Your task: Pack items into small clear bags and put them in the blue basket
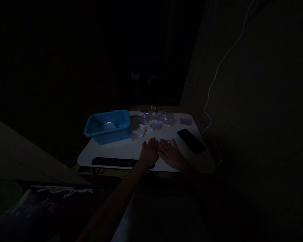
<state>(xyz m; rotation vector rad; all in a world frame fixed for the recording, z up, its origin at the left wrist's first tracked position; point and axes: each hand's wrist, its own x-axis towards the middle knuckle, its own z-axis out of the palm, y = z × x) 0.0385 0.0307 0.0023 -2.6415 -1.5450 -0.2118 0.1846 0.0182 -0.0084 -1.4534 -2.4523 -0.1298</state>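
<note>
Just below the middle of the head view, two bare hands lie side by side over a white table (121, 150), and the light is really poor. Left hand (149, 154) is palm down, fingers stretched forward; right hand (171, 154) angles in from the right, fingers fanned and pointing up and left. Both look open and nearly touching, and whether the thumbs pin anything I can't tell. Under and beside the right fingers, there's a glint of clear plastic film (170, 142), right of the frame's centre line.

What could go wrong? Flat fingers could drag that thin film sideways or crease it, since slick plastic shifts easily and the gloom hides its edges. A wide swing of the right hand could nudge the dark phone (191, 141), just to its right. Reaching forward could disturb the loose heap of clear wrappers (157, 117) beyond the fingertips.

As for direction, the film is mostly covered, so which way it points and how its long axis runs can't be read. The heap behind it stretches left to right; over on the left of the table sits a blue tub (113, 137), upright, with something clear inside.
</note>
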